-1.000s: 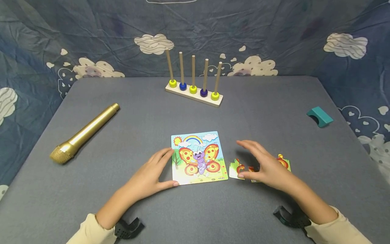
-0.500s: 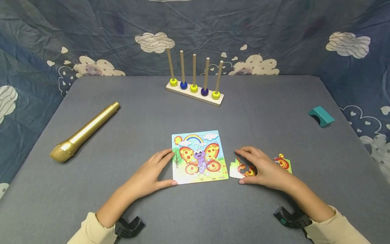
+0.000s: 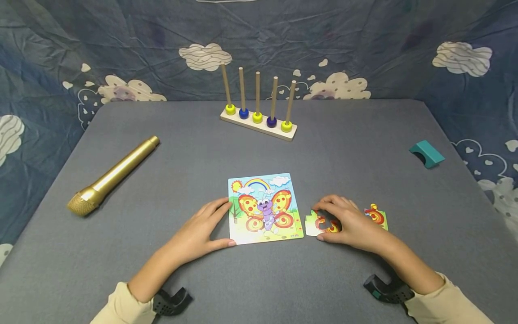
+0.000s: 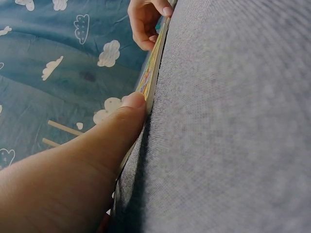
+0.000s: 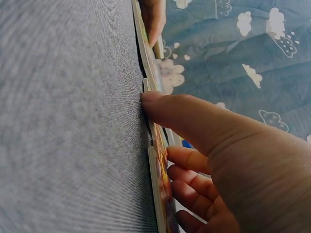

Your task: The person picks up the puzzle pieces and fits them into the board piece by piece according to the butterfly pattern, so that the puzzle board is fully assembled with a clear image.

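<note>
A square butterfly jigsaw puzzle (image 3: 265,216) lies flat on the table in the head view. My left hand (image 3: 202,229) rests against its left side, fingers fairly straight and spread, with the thumb at the near left corner. The left wrist view has that thumb (image 4: 114,133) touching the puzzle's edge. Just right of the puzzle, my right hand (image 3: 350,222) curls over loose puzzle pieces. Its thumb and index finger pinch the far and near edges of a green, red and white puzzle piece (image 3: 312,224). Another puzzle piece (image 3: 377,217) shows beyond the hand; the palm hides what lies between.
A gold microphone (image 3: 115,175) lies at the left. At the back stands a bead stacker (image 3: 259,125) with several upright pegs. A teal arch block (image 3: 427,154) lies near the right edge. A cloud-patterned cloth (image 3: 259,40) hangs behind the table.
My right hand has lowered and its fingers have drawn in toward the thumb around the puzzle pieces. The left hand and the butterfly puzzle have stayed in place.
</note>
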`<state>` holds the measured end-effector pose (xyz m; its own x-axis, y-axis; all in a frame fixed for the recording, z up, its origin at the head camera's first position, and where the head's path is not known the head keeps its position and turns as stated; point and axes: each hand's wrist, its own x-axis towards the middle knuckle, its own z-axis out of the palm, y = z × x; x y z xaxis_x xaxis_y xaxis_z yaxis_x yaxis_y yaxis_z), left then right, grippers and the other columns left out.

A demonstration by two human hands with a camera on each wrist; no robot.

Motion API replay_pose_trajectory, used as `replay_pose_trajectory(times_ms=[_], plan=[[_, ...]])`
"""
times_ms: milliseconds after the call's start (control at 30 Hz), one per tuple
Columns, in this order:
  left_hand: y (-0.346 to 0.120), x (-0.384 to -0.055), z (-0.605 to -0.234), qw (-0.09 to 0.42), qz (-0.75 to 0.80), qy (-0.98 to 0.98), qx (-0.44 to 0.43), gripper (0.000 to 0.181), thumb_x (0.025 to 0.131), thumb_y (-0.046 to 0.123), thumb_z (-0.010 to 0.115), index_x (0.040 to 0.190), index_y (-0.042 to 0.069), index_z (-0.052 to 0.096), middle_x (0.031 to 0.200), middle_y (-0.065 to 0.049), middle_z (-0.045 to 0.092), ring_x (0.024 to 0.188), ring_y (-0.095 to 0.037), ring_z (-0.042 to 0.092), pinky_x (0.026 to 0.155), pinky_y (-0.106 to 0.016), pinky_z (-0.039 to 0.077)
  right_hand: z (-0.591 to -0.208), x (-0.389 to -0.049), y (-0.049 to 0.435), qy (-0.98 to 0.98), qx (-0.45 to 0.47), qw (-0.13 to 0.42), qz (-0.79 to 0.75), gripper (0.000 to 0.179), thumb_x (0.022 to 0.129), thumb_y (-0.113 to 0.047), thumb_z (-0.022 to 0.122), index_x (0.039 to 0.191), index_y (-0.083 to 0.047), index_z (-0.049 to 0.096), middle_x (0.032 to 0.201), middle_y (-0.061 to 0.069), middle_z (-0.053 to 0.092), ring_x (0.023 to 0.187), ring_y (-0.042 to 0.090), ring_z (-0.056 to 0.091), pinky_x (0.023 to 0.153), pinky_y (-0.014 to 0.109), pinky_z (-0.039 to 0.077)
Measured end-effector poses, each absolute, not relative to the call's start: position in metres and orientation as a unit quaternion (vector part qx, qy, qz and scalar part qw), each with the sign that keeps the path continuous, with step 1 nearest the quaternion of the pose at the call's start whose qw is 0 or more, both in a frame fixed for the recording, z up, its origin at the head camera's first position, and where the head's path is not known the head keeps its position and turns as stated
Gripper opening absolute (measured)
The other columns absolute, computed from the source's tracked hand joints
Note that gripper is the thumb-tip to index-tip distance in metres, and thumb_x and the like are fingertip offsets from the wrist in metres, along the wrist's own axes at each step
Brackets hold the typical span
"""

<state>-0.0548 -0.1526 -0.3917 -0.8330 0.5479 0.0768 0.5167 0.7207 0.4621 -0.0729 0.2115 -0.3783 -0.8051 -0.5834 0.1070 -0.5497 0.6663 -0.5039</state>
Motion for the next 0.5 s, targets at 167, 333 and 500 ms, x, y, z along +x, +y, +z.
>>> replay_pose_trajectory(times_ms=[167,333,500], plan=[[-0.152,-0.054,-0.392,0.027,0.238,0.927,0.287,0.084,0.076,0.055,0.062,0.139,0.008,0.033,0.140,-0.007,0.031,0.126,-0.022,0.030,0.097,-0.043,0.032,-0.378,-0.074,0.212,0.907,-0.326,0.009,-0.267,0.049,0.065,-0.022,0.078,0.108,-0.010,0.057,0.106,0.000,0.053,0.097,0.019,0.047,0.080,0.041,0.033],[-0.150,-0.054,-0.392,0.018,0.240,0.926,0.290,0.084,0.076,0.054,0.063,0.139,0.007,0.034,0.139,-0.008,0.032,0.125,-0.023,0.030,0.098,-0.044,0.031,-0.374,-0.075,0.211,0.895,-0.348,-0.024,-0.278,0.050,0.065,-0.021,0.078,0.109,-0.008,0.056,0.098,-0.006,0.054,0.090,0.011,0.048,0.079,0.036,0.035],[-0.149,-0.055,-0.391,0.014,0.237,0.927,0.290,0.083,0.076,0.052,0.064,0.138,0.006,0.034,0.139,-0.009,0.032,0.126,-0.024,0.030,0.098,-0.044,0.030,-0.362,-0.073,0.195,0.880,-0.375,-0.050,-0.287,0.054,0.067,-0.026,0.077,0.112,-0.007,0.056,0.098,-0.007,0.054,0.090,0.010,0.048,0.079,0.033,0.036]])
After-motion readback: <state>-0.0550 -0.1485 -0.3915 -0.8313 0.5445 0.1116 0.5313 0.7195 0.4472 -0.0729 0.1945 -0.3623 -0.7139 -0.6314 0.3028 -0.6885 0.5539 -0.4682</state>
